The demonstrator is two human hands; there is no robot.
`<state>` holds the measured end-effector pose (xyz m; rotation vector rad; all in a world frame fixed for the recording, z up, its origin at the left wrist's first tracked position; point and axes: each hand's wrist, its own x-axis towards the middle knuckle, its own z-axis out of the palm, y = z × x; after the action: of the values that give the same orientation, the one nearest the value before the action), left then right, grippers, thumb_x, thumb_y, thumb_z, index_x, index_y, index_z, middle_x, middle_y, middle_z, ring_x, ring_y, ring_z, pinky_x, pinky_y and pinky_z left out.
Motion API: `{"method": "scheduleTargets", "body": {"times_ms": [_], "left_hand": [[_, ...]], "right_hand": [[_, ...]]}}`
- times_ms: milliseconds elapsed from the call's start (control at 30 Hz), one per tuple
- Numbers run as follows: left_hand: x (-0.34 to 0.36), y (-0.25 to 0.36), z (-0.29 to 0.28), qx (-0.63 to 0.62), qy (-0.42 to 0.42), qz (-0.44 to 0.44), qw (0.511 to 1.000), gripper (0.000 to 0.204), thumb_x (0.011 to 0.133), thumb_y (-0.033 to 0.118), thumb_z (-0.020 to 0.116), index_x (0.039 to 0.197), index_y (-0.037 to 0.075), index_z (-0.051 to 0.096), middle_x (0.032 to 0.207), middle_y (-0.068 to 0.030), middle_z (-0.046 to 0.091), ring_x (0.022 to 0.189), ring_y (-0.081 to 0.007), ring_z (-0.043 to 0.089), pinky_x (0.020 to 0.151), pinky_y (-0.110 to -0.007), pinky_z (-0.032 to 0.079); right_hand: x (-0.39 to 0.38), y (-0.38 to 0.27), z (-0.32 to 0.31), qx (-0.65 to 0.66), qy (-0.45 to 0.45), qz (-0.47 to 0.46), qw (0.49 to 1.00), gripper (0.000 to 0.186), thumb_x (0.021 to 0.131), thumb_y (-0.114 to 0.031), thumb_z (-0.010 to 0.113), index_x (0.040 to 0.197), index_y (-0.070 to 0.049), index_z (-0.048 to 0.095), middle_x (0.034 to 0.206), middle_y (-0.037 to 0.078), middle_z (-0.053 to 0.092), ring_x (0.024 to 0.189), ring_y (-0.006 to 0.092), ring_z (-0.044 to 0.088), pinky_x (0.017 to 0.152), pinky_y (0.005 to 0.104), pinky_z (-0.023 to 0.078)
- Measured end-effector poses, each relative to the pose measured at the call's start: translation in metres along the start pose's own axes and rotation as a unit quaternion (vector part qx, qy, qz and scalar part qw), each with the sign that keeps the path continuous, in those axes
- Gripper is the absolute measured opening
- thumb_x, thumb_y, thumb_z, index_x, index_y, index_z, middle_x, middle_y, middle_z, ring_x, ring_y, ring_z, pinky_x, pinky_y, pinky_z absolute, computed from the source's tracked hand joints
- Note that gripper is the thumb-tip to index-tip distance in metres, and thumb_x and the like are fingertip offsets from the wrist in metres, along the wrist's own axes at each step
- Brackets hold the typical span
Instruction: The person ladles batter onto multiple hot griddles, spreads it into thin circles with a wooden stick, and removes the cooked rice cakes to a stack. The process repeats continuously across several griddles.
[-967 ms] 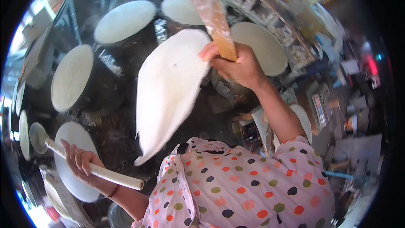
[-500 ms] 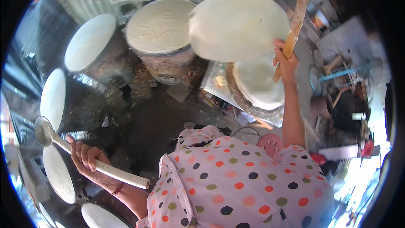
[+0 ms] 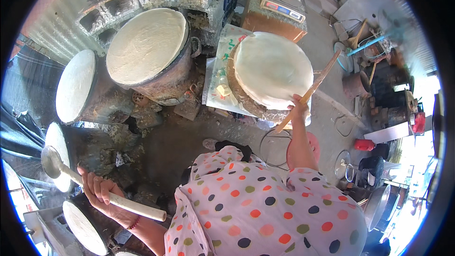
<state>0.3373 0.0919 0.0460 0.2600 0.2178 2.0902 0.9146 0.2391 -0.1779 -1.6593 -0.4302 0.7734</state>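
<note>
My left hand [image 3: 105, 198] is closed round the pale pipe-like handle of a ladle [image 3: 142, 209]; its round metal bowl points to the far left, in front of a white-topped pot. In my right hand [image 3: 298, 111] is a long flat wooden stick [image 3: 318, 83], slanting up to the right. That hand's fingertips are at the near right edge of a stack of thin, round, whitish sheets [image 3: 272, 68]. A round brown base [image 3: 235, 92] lies under the stack. Whether my fingers also pinch the top sheet, I cannot tell.
Several pots with flat pale round tops curve along the left, including a large pot [image 3: 147, 47] and a narrower one [image 3: 76, 85]. Behind the stack, a scale [image 3: 283, 10] sits on a brown box. A pink stool [image 3: 310, 148] stands beside my right forearm.
The large thin sheet that hung in the air by my right hand now lies on the stack. My right hand and the stick have come lower and nearer. The view has shifted; the left hand keeps the ladle.
</note>
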Motion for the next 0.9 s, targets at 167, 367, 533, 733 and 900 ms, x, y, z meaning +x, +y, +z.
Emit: {"method": "scheduleTargets", "body": {"times_ms": [167,367,533,733,900], "left_hand": [[-0.009,-0.003,0.006,-0.030,0.010,-0.017,0.999,0.031,0.100,0.006,0.032,0.127,-0.007,0.038,0.065,0.0009,0.028,0.045,-0.0066,0.026,0.032,-0.020,0.032],[-0.013,-0.018,-0.010,-0.017,0.052,0.004,0.999,0.031,0.099,0.006,0.036,0.128,-0.004,0.039,0.068,0.0012,0.031,0.046,-0.0065,0.028,0.035,-0.019,0.029],[-0.024,-0.014,-0.006,-0.163,0.073,0.035,0.983,0.031,0.097,0.010,0.040,0.126,-0.002,0.040,0.070,0.0013,0.037,0.052,-0.0049,0.035,0.039,-0.018,0.030],[-0.089,-0.021,-0.045,-0.069,0.261,0.217,0.938,0.031,0.099,0.032,0.044,0.118,0.007,0.042,0.076,-0.0012,0.040,0.055,-0.0062,0.035,0.044,-0.019,0.030],[-0.226,-0.003,-0.032,0.011,0.428,0.470,0.772,0.029,0.100,0.030,0.042,0.117,0.006,0.042,0.078,-0.0024,0.043,0.057,-0.0078,0.041,0.043,-0.019,0.033]], "right_hand": [[0.012,0.000,-0.030,-0.061,-0.003,0.046,0.997,0.023,0.084,-0.009,0.060,0.106,-0.004,0.064,0.097,0.010,0.065,0.062,0.0172,0.063,0.046,0.0261,0.048],[0.075,0.016,-0.039,-0.171,0.033,-0.017,0.985,0.027,0.079,-0.002,0.052,0.102,-0.008,0.065,0.081,0.008,0.062,0.051,0.0168,0.057,0.040,0.0280,0.045],[0.043,-0.044,0.098,-0.128,-0.191,-0.142,0.963,0.034,0.087,-0.007,0.042,0.117,-0.010,0.058,0.061,-0.006,0.035,0.045,0.0049,0.029,0.036,0.0217,0.024],[-0.217,-0.072,0.305,-0.072,-0.586,-0.129,0.797,0.041,0.098,-0.018,0.041,0.139,-0.012,0.042,0.075,-0.001,0.041,0.057,0.0061,0.037,0.045,0.0203,0.033],[-0.450,-0.016,0.296,-0.172,-0.892,-0.035,0.417,0.010,0.100,-0.018,0.040,0.099,-0.010,0.047,0.068,0.001,0.051,0.045,0.0044,0.041,0.037,0.0192,0.034]]}}
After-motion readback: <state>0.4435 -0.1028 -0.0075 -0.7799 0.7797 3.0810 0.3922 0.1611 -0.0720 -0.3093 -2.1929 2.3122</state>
